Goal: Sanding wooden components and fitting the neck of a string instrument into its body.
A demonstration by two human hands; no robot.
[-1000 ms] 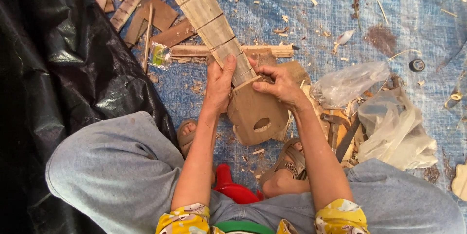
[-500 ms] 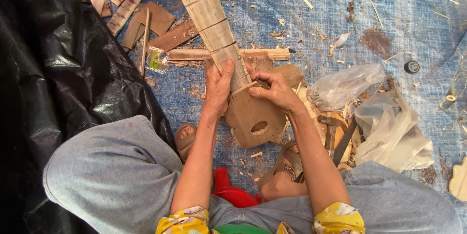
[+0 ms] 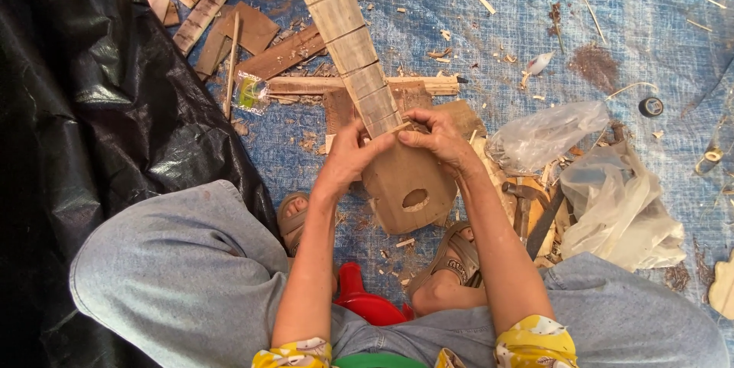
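Note:
A small wooden stringed instrument stands between my feet: a brown body point(image 3: 409, 184) with an oval sound hole point(image 3: 415, 199) and a long pale fretted neck point(image 3: 344, 27) running up out of view. My left hand point(image 3: 348, 157) grips the neck's left side where it meets the body. My right hand point(image 3: 434, 138) pinches a thin pale fret strip point(image 3: 399, 128) laid across the neck's lowest part. Both hands touch the instrument.
A blue tarp point(image 3: 535, 39) strewn with wood chips covers the ground. Wood offcuts and another instrument neck point(image 3: 210, 4) lie at upper left, black plastic sheeting point(image 3: 84, 100) at left. Clear plastic bags point(image 3: 604, 184), a hammer point(image 3: 524, 200) and a black tape roll point(image 3: 651, 106) sit at right. A red object point(image 3: 367, 303) lies by my legs.
Both hands have slid slightly down the neck toward the body. The view has shifted a little; the instrument stays between my feet.

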